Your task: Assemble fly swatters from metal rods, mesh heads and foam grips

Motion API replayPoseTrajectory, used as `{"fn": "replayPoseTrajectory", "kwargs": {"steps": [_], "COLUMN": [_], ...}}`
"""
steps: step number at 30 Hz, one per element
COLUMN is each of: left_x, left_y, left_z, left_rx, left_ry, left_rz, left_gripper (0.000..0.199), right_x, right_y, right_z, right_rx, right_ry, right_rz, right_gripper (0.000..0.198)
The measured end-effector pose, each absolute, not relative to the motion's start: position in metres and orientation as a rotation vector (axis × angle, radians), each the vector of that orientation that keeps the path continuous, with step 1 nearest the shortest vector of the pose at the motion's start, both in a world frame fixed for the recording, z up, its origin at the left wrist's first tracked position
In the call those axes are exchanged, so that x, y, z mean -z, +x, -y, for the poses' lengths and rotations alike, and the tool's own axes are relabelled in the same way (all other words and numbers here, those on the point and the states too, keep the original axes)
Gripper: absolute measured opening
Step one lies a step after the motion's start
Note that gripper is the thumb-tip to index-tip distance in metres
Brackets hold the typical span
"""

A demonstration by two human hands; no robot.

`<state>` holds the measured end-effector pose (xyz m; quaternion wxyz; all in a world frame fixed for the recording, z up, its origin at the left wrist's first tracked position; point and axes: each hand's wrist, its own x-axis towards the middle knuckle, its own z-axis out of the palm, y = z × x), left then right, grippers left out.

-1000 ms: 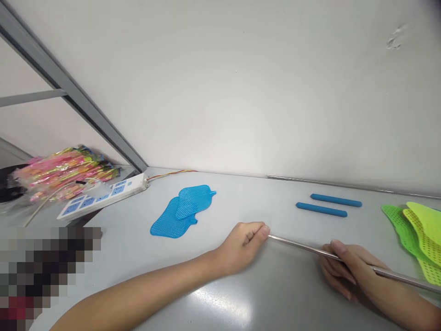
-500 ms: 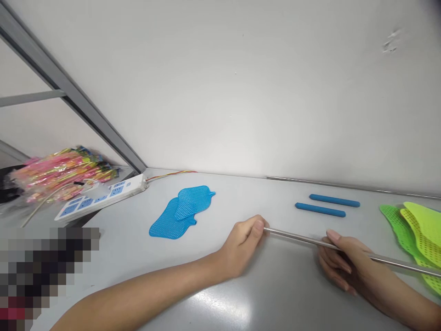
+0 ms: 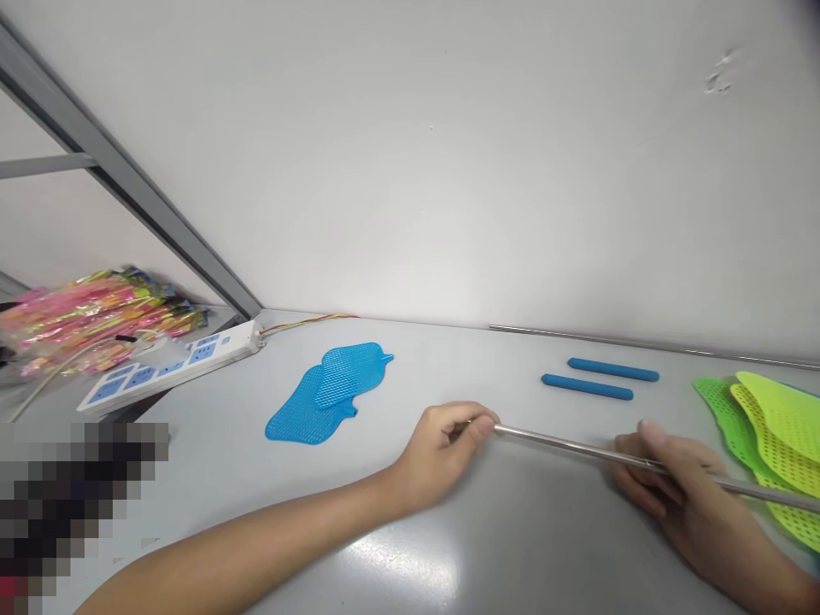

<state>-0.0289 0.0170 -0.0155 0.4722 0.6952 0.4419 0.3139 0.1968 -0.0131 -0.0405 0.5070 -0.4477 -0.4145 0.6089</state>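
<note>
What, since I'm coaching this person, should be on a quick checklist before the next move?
1. Left hand holding the metal rod: ok, pinched.
2. Right hand gripping firmly: cannot tell; the rod passes behind its thumb.
3. Rod's right end: cannot tell, outside the picture.
4. Blue sticks separate: ok, two lie apart.
5. Blue mesh pieces separate: not ok, they overlap.
</note>
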Motion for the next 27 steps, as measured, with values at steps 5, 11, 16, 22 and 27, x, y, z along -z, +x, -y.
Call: {"fn": "replayPoseTrajectory", "kwargs": {"steps": [5,11,16,22,27], "left_x": [0.015,0.014,0.016,0.018,0.017], "left_y": [-0.029,-0.027,-0.029,-0.032,-0.034], "left_z": [-0.017,-0.011,-0.012,-0.012,-0.012], "left_rx": [-0.764,-0.525,-0.405,-0.347,-0.372], "left_ry": [1.917,2.287,2.421,2.528,2.515], "left_rz": [-1.132,-1.048,-1.037,-1.045,-1.02], "left_gripper": [0.03,0.029,0.027,0.023,0.024], "right_x": [0.035,0.038,0.038,0.038,0.036], "right_y": [0.194,0.196,0.197,0.194,0.193], "right_z": [0.006,0.002,0.004,0.006,0.014], "right_rx": [-1.336,-1.421,-1.415,-1.468,-1.531], "right_ry": [-0.95,-0.946,-0.958,-0.903,-0.901], "right_rz": [0.674,0.705,0.738,0.819,0.887], "right_gripper": [0.046,0.046,0.046,0.045,0.044]}}
